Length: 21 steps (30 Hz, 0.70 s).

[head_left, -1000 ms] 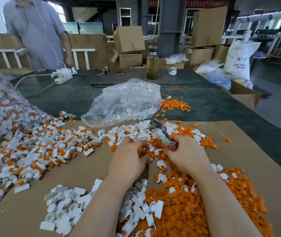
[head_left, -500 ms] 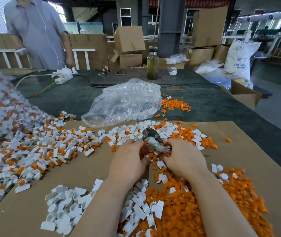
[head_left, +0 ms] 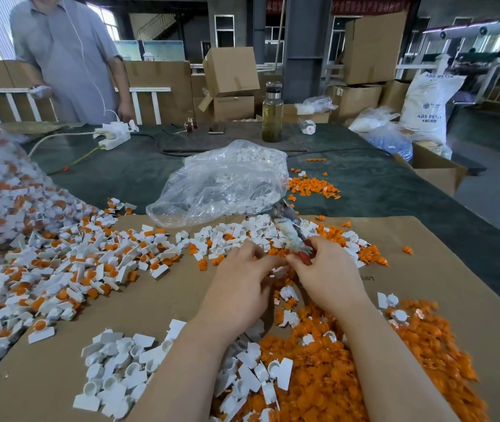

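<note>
My right hand (head_left: pixel 329 272) grips a pair of pliers (head_left: pixel 290 231) with red handles and tape-wrapped jaws pointing up and away. My left hand (head_left: pixel 239 284) sits close beside it, fingertips curled toward the plier handles; what they pinch is hidden between the hands. Both hands hover over a cardboard sheet (head_left: pixel 166 300). An orange caps heap (head_left: pixel 349 376) lies under my right forearm. Loose white plastic pieces (head_left: pixel 114 370) lie lower left. A spread of white pieces fitted with orange caps (head_left: pixel 60 269) covers the left.
A clear bag of white pieces (head_left: pixel 224 181) lies beyond the cardboard on the green table (head_left: pixel 395 190). A bottle (head_left: pixel 272 112), a power strip (head_left: pixel 114 134) and boxes (head_left: pixel 230 71) stand further back. A person in a grey shirt (head_left: pixel 66 56) stands far left.
The pliers dipped toward my left hand half a second ago, then tilted back up and right. Both hands stay close together over the same spot.
</note>
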Motion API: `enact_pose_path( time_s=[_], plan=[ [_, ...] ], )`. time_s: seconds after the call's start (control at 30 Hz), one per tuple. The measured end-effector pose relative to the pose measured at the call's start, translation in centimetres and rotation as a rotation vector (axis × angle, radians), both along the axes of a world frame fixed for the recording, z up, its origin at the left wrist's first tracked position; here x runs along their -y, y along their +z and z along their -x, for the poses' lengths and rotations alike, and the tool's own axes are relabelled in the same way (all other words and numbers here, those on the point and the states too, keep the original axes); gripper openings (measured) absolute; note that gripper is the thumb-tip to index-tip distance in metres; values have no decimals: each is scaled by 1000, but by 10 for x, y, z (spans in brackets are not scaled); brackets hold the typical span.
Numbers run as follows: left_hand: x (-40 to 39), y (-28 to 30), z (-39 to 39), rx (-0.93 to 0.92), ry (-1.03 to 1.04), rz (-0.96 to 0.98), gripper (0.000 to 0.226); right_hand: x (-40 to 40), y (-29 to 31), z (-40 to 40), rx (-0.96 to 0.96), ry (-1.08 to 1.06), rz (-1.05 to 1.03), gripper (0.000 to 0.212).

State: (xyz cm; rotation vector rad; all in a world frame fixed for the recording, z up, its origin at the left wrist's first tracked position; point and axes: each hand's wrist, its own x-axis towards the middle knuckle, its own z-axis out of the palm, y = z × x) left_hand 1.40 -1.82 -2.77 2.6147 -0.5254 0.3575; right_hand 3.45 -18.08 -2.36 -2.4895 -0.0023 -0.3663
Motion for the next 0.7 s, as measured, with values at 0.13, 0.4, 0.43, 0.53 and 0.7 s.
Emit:
enact_pose_path(
  time_s=[0.13, 0.4, 0.43, 0.53, 0.7],
  plan=[
    [0, 0, 0, 8, -19, -58, 31, -1, 2, 2, 19, -39, -5, 26],
    [1, 7, 3, 6, -43, -83, 16, 0, 7, 3, -13, -46, -154, 27],
    [1, 8, 3, -9, -47, -79, 14, 0, 7, 4, -13, -56, -164, 29],
    [1, 10, 5, -69, -37, -48, 14, 1, 8, 4, 1, -62, -155, 30],
    [1, 6, 2, -151, -20, -8, 30, -1, 11, 7, 7, 6, -219, 19]
  ],
)
